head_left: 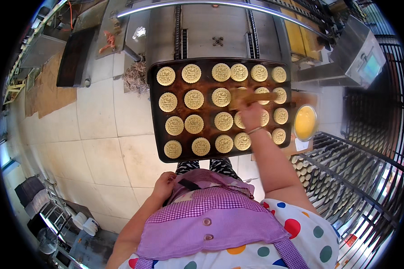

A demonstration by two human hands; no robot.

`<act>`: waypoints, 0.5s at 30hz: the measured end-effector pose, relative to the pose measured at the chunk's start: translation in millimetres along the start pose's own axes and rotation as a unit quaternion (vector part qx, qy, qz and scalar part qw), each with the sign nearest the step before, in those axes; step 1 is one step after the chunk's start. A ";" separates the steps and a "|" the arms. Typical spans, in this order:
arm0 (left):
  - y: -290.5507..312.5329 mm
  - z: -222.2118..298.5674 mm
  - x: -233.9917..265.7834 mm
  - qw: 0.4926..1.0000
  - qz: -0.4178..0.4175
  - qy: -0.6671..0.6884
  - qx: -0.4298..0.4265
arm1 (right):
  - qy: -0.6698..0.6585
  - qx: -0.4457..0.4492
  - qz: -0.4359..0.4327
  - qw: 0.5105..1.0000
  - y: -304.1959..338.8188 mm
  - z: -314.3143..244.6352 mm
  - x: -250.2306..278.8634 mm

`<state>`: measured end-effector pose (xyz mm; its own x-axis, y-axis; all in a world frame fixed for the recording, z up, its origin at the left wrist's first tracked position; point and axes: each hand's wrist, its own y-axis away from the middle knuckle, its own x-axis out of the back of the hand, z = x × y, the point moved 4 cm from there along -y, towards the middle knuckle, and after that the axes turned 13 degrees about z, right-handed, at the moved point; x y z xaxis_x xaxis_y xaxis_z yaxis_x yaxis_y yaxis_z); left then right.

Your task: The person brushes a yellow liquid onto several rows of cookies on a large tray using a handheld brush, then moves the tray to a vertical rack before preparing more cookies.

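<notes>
A dark baking tray (184, 142) lies across the machine in front of me, carrying rows of pale round pastries (194, 99) stamped with a raised pattern. Over the right half of the tray, my right hand (252, 114) is closed around a flat wooden-handled pastry brush (239, 97). The brush is blurred and partly covers several pastries in the second row; whether its bristles touch them I cannot tell. My left hand (167, 179) hangs by my apron, below the tray's near edge, with its fingers curled and nothing visible in them.
A round bowl of yellow liquid (305, 123) stands just right of the tray. Beyond it, a dark rack (345, 179) holds many pastries on the lower right. A metal rail (220, 3) crosses the far side, and a box with a screen (366, 62) stands at the far right.
</notes>
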<state>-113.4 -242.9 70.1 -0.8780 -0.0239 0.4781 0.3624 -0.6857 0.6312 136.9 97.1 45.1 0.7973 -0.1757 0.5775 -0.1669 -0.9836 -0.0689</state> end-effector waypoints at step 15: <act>-112.3 178.8 -38.1 0.895 0.220 -0.294 -0.253 | -0.041 -0.190 0.115 0.974 -80.8 49.2 140.2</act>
<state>-64.7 -35.0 90.2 -0.3141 -0.0877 0.9453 0.3140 -0.9493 0.0163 290.7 149.9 91.6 0.7548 -0.4082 0.5135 -0.5371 -0.8340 0.1264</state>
